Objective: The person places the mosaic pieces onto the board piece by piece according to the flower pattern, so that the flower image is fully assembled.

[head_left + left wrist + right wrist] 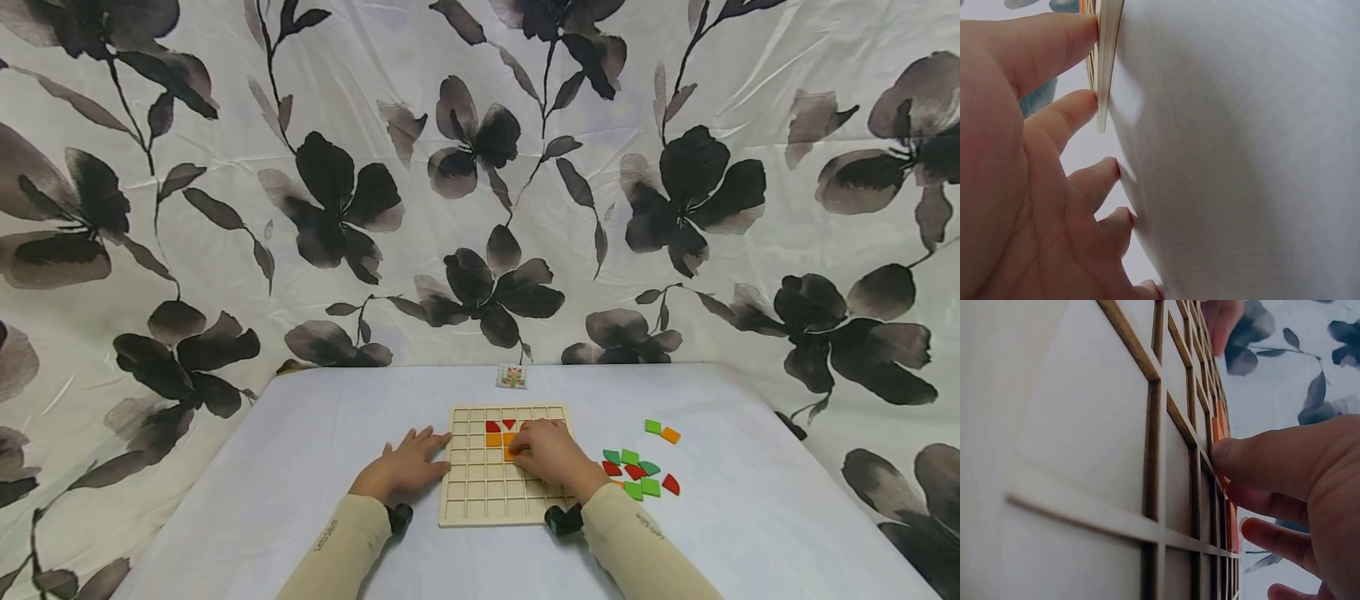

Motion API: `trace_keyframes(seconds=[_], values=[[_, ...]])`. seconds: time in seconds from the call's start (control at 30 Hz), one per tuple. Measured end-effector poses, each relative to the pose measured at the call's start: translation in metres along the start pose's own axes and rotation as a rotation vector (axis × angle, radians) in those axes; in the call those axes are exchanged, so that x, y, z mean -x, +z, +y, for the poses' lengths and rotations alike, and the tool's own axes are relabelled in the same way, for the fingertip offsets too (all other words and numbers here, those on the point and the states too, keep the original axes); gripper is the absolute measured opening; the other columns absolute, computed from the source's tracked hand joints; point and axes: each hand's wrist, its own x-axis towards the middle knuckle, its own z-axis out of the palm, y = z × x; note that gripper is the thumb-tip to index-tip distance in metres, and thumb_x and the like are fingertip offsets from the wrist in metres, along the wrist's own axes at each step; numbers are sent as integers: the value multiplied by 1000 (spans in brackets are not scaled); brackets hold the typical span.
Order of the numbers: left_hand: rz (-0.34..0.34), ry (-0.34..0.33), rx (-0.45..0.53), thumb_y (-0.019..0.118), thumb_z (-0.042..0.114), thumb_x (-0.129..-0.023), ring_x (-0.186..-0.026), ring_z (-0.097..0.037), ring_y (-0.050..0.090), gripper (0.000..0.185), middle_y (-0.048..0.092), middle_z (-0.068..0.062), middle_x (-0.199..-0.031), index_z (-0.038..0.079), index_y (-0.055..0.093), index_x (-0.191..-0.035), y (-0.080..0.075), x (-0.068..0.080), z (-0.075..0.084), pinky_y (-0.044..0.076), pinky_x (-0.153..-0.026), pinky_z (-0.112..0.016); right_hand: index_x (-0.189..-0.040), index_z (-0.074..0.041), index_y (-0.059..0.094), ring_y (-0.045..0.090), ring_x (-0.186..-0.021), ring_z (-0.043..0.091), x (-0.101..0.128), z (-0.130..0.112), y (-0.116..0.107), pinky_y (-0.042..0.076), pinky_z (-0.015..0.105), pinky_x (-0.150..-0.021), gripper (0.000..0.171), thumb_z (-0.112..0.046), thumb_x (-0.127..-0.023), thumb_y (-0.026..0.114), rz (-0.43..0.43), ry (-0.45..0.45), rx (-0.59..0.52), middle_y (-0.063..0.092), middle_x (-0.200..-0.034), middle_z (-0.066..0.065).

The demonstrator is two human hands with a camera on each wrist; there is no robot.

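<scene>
A wooden grid board [468, 512] lies on the white table. Red pieces [492, 427] and orange square tiles [493, 439] sit in cells of its upper part. My left hand [405, 465] is spread at the board's left side; in the left wrist view the thumb and index finger touch the board's edge [1109, 56]. Over the board's right half, my right hand [555, 454] has thumb and fingertips at an orange tile [509, 455]. The right wrist view shows the thumb against orange tiles [1221, 419], with the fingers partly hiding them.
Loose green, red and orange pieces [650, 487] lie right of the board, near the right forearm. A green tile [653, 426] and an orange tile [671, 435] lie farther back. A small patterned card [512, 377] is at the table's far edge, before a floral cloth.
</scene>
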Motion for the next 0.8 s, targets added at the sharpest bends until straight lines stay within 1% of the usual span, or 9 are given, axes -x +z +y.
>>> trace_keyframes(seconds=[0.13,0.27,0.37,0.5,0.7,0.8], values=[[1,-1,-3,56,43,-94,-147,-44,17,58,30,-15,-158,23,42,-147,1,0,-1,9,-110,-75,-96,-20,77,61,-96,17,2,1,-2,38,49,-96,11,-22,-87,72,1,-12,-8,69,-94,-8],[3,4,0,56,43,-94,-147,-45,18,58,30,-15,-158,22,43,-147,0,1,0,9,-110,-75,-96,-20,77,61,-101,19,5,8,-7,34,55,-102,11,-20,-88,70,11,6,0,71,-97,-7],[1,2,2,56,43,-94,-147,-45,17,58,30,-15,-158,22,43,-147,-2,2,1,8,-110,-75,-98,-20,77,61,-107,20,8,16,-13,31,57,-106,13,-20,-88,69,8,48,12,72,-101,-6],[-2,-1,0,56,43,-94,-147,-44,17,58,30,-14,-158,23,43,-147,-3,3,3,9,-111,-74,-99,-20,77,59,-113,23,16,30,-23,27,59,-110,13,-20,-87,71,3,114,-11,72,-105,-4],[0,-6,3,56,42,-94,-147,-44,17,58,29,-15,-158,23,43,-147,-3,4,3,9,-110,-74,-102,-20,76,60,-114,24,29,56,-35,28,60,-109,17,-24,-86,72,11,169,6,70,-106,-5],[1,-4,10,57,42,-94,-147,-44,17,58,29,-15,-158,22,43,-147,-2,3,1,8,-110,-75,-104,-21,75,59,-117,26,37,67,-41,28,60,-109,19,-25,-86,73,5,215,18,70,-108,-4]])
